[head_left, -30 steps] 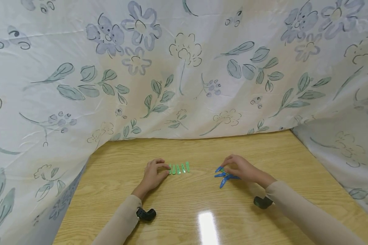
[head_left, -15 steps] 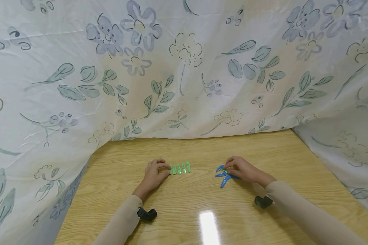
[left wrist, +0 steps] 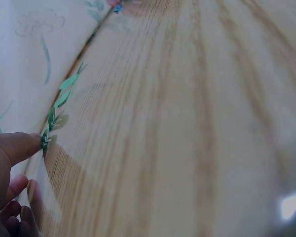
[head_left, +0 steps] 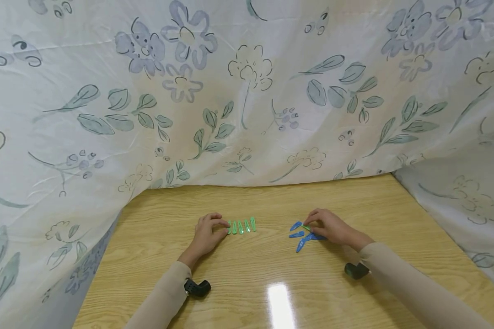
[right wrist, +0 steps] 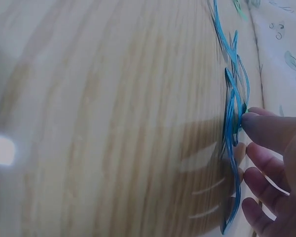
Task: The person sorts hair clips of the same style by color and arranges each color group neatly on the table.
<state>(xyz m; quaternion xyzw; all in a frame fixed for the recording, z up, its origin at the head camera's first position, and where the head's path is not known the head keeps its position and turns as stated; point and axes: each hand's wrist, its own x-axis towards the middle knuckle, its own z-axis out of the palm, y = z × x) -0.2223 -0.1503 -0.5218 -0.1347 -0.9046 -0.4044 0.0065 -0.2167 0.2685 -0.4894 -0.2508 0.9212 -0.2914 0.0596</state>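
Note:
Several green snap hair clips [head_left: 240,227] lie side by side in a row on the wooden table. At the row's left end rests my left hand [head_left: 207,234], its thumb [left wrist: 24,146] touching the end clip and its other fingers loosely bent. To the right, several blue snap hair clips [head_left: 300,246] lie in a loose, overlapping pile. Over that pile my right hand [head_left: 329,227] pinches another green hair clip [head_left: 306,227] between thumb and forefinger. In the right wrist view, the thumb [right wrist: 266,129] and the blue clips hide most of that clip.
A floral cloth [head_left: 247,114] hangs behind the table and along both sides. The wooden table [head_left: 238,274] extends toward me, with a bright light reflection near its front. A dark wrist device [head_left: 197,288] sits on the left sleeve, and a similar device [head_left: 356,270] on the right.
My right hand has drawn the green clip slightly to the right, away from the blue clips on the left of the pile. My left hand stays at the row.

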